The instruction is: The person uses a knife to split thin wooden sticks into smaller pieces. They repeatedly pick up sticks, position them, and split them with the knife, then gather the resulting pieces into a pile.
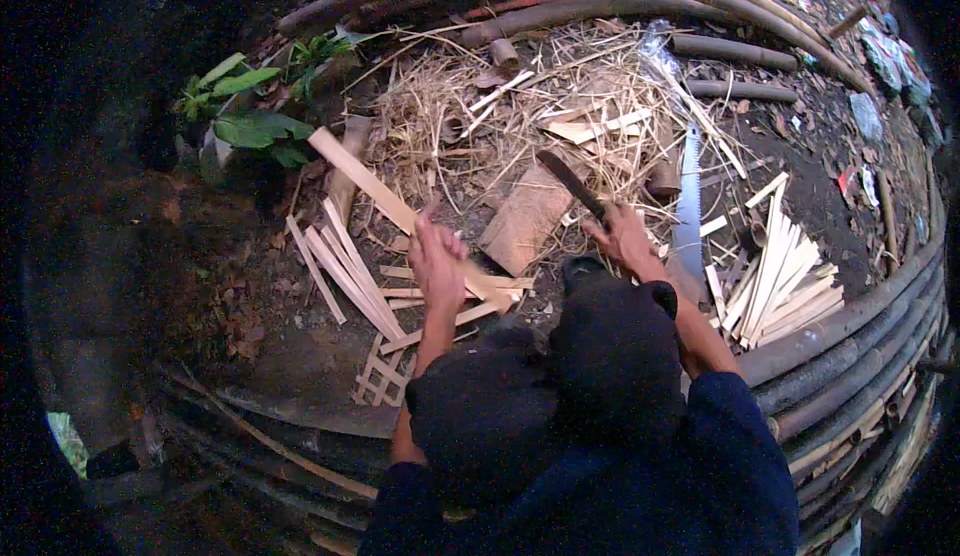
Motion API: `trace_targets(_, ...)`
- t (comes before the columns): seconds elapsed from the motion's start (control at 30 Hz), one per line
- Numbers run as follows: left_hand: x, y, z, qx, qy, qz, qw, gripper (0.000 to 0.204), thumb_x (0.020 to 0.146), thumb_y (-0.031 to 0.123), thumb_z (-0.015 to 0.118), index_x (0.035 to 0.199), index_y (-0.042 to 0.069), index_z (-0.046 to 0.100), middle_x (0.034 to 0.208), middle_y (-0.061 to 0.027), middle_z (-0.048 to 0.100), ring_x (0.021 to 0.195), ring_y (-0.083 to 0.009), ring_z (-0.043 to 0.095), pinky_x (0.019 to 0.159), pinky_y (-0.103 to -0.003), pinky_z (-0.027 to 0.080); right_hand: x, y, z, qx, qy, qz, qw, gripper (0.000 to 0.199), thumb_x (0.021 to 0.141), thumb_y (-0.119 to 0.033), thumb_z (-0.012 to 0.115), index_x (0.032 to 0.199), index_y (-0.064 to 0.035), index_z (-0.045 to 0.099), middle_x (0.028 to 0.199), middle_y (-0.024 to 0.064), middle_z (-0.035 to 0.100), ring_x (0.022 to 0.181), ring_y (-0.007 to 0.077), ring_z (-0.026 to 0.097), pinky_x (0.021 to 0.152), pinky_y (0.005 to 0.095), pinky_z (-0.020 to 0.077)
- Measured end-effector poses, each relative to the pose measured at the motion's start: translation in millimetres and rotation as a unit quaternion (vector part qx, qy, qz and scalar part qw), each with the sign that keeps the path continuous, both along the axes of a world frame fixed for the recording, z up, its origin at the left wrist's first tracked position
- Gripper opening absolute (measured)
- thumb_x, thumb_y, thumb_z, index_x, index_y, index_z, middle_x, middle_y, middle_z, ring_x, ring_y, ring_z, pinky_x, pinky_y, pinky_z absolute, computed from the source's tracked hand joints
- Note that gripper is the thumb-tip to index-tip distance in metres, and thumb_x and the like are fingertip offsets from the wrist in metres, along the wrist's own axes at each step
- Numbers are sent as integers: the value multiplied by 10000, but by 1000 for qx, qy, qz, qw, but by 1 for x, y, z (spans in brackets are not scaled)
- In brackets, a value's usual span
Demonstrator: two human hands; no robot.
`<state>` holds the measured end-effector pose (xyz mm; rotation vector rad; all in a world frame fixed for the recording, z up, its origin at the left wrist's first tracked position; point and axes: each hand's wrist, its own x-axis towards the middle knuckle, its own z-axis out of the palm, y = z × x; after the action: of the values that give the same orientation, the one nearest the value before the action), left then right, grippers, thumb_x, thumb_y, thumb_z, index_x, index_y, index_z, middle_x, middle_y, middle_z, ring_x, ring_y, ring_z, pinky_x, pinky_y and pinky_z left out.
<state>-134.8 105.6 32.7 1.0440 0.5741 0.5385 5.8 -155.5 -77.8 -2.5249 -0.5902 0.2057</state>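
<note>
My left hand (438,259) is closed round a long, flat bamboo strip (362,178), which slants from the upper left down toward my knees. In my right hand (625,238) is a dark-bladed knife (570,178), its blade pointing up and to the left. Between the two hands lies a wooden block (527,218) on the ground, and the knife's tip is over its far right end. Several short pale slats (400,301) lie under and beside my left hand, next to a small woven lattice (382,376). A saw blade (688,201) lies to the right of my right hand.
Pale split strips (785,286) are piled at the right, and longer ones (345,261) lie at the left. Shavings (440,106) cover the ground ahead. Bamboo poles (860,356) run along the near right, with more poles (600,4) at the far side. A leafy plant (250,126) grows far left.
</note>
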Motion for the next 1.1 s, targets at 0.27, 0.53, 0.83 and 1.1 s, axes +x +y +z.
trace_targets(0.27, 81, -43, 49, 20, -155, 8, 988, 504, 977, 375, 420, 1384, 91, 331, 727, -59, 539, 684, -145, 528, 679, -301, 459, -17, 58, 92, 206, 260, 186, 925, 407, 966, -395, 441, 951, -12, 578, 738, 117, 596, 650, 218, 533, 603, 365, 403)
trace_targets(0.53, 78, -14, 101, 104, -165, 77, 978, 414, 975, 462, 392, 883, 64, 456, 534, 37, 257, 436, -53, 226, 392, -228, 198, -64, 13, 76, 216, 361, 152, 895, 490, 973, -437, 416, 836, 15, 548, 651, 79, 494, 640, 159, 476, 603, 352, 393)
trace_targets(0.83, 111, -14, 78, 148, -77, -101, 981, 408, 983, 314, 439, 1292, 49, 421, 966, -106, 582, 778, -214, 610, 667, -329, 516, -78, -26, 13, 407, 243, 94, 876, 370, 968, -339, 473, 873, 0, 587, 734, 8, 553, 706, 95, 497, 635, 297, 417)
trace_targets(1.1, -13, 100, -117, 527, 308, -161, 776, 452, 864, 195, 596, 1246, -19, 483, 1017, -182, 611, 959, -281, 600, 834, -391, 474, -60, -313, -69, -8, -99, -446, 890, 346, 884, -236, 513, 1125, 11, 528, 1006, 187, 581, 958, 353, 553, 791, 420, 472)
